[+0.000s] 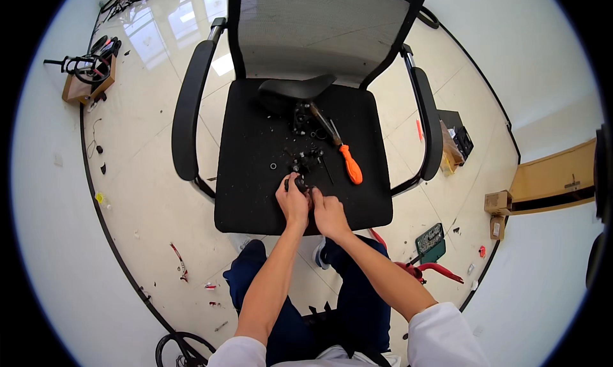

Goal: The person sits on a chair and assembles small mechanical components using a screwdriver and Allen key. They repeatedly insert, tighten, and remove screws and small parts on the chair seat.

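Near the front of the black chair seat, my left hand is closed around a small black part. My right hand presses its fingers against the same part from the other side; the fingers hide most of its shape. Just beyond my fingertips lie several small black metal parts and a small ring. A black bicycle saddle rests farther back on the seat. To the right of the parts lies a screwdriver with an orange handle, its shaft pointing back toward the saddle.
Armrests flank the seat, and a mesh backrest rises behind it. On the floor are a box of parts at the far left, a green case and a red tubular frame at right, and a black case beyond the right armrest.
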A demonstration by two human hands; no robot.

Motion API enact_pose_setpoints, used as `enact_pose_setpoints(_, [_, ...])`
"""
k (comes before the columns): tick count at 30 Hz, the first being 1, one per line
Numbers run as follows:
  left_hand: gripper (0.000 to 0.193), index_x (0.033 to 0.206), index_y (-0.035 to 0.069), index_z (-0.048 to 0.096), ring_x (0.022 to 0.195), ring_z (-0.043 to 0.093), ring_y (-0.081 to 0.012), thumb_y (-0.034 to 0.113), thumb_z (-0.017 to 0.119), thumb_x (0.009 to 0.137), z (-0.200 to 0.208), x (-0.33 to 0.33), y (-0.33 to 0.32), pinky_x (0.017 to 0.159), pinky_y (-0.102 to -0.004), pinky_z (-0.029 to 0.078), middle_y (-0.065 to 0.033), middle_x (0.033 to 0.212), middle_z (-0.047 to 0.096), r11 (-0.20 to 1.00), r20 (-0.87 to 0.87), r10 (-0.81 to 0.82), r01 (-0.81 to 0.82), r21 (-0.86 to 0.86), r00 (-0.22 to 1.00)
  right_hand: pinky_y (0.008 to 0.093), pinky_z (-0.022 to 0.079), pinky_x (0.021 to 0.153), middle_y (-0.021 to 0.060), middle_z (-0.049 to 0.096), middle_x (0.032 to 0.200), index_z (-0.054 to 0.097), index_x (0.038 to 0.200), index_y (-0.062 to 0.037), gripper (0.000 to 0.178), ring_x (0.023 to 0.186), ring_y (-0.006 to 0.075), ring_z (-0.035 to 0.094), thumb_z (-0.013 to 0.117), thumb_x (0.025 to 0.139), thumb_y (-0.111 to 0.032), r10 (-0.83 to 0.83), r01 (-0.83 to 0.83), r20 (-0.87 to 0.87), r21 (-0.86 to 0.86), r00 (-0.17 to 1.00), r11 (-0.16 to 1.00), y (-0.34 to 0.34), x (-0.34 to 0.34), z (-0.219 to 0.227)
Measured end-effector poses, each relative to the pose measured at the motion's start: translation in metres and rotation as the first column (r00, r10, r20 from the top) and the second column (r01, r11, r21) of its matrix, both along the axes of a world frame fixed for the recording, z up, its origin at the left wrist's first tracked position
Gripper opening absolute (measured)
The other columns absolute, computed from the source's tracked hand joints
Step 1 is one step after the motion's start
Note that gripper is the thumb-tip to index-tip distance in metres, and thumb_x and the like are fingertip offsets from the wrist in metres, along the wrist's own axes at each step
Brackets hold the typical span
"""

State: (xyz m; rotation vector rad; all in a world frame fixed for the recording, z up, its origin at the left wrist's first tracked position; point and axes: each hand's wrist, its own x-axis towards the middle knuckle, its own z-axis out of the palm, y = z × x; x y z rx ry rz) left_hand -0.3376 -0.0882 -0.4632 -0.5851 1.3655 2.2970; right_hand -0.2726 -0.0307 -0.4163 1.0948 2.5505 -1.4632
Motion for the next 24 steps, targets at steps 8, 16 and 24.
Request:
enact_pose_setpoints(8, [0.025,0.093,0.006,0.059,0.042,0.047,-0.0109,0.028,0.048,0.098,0.01,-0.002,-0.007,0.037,-0.0233,0.034,-0.0046,0.064,0.056,0.969,-0.017,-0.131,0.132,0.208,0.991,0.0362,0.048,0.066,0.021,0.061,0.067,0.063,0.084,0.0071,0.051,0.068,0.0254,0.065,0.041,0.103,-0.035,0.178,-0.182,-0.145,-0.014,0.973,0.983,0.012,0.011,0.013])
enact_pose_setpoints(16, [0.025,0.097,0.006,0.056,0.043,0.047,-0.0091,0.03,0.05,0.098,0.037,-0.001,-0.016,0.035,-0.0231,0.032,-0.0036,0.068,0.057,0.893,-0.021,-0.344,0.334,0.303,0.939,0.0267,0.049,0.059,0.0096,0.063,0.066,0.06,0.081,0.0051,0.034,0.058,0.0164,0.062,0.043,0.102,-0.015,0.17,-0.156,-0.347,0.067,0.923,0.985,0.006,0.012,0.024])
enact_pose_setpoints(24, [0.024,0.096,0.008,0.056,0.04,0.042,-0.0081,0.031,0.05,0.098,0.05,-0.008,-0.004,0.035,-0.0219,0.03,-0.0031,0.067,0.058,0.869,-0.04,-0.431,0.426,0.251,0.902,0.0276,0.05,0.056,0.01,0.064,0.066,0.058,0.082,0.0053,0.028,0.056,0.0169,0.064,0.044,0.1,-0.011,0.049,-0.033,-0.454,0.043,0.89,0.999,0.006,0.017,0.007])
